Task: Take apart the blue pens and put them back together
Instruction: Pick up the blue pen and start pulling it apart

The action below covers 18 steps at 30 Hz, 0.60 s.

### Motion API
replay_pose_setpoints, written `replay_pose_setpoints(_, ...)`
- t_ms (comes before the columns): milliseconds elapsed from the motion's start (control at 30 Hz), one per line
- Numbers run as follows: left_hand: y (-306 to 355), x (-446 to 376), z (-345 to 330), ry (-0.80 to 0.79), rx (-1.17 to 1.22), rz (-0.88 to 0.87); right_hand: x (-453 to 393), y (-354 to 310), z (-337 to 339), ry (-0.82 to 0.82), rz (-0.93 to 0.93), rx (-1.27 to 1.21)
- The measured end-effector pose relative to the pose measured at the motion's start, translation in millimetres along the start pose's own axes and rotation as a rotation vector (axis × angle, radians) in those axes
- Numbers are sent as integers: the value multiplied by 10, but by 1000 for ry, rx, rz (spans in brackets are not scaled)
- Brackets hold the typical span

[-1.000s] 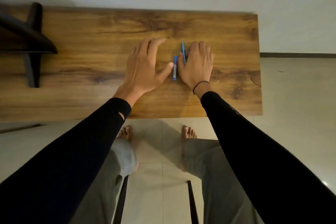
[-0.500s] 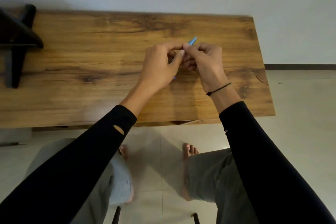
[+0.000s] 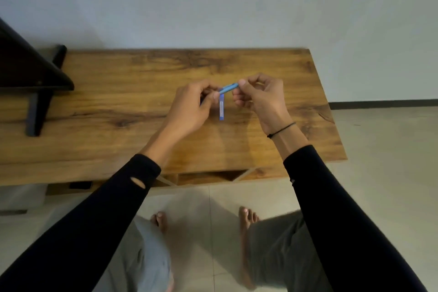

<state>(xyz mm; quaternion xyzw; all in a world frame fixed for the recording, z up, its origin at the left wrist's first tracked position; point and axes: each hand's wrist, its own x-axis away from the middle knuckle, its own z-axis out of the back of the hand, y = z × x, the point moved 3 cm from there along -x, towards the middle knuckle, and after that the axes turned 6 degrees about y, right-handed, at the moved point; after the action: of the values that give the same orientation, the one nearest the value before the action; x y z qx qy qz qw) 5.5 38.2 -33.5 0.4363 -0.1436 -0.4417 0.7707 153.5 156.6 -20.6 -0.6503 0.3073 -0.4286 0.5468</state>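
Wooden counter (image 3: 118, 102) against pale wall. Held one blue pen (image 3: 229, 87) above counter, left hand (image 3: 189, 104) and right hand (image 3: 260, 95) pinching opposite ends with fingers, probably for pulling apart. Second blue pen (image 3: 221, 108) lay flat beneath.

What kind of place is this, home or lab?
Most likely a home room, not a lab. A low wooden table stands against a plain wall on a tiled floor, and the person is barefoot. Both hands hold a blue pen above it.
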Motion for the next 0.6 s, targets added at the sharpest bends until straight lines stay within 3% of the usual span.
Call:
replay_pose_setpoints(267,46,-297,-4,127,-46,-141,-343,-85,-73,-32,44,8)
replay_pose_setpoints(400,114,-328,12,126,-67,-106,-399,-141,-64,-46,50,10)
replay_pose_setpoints(600,253,-287,99,135,-287,-35,-311,-216,-72,21,47,-3)
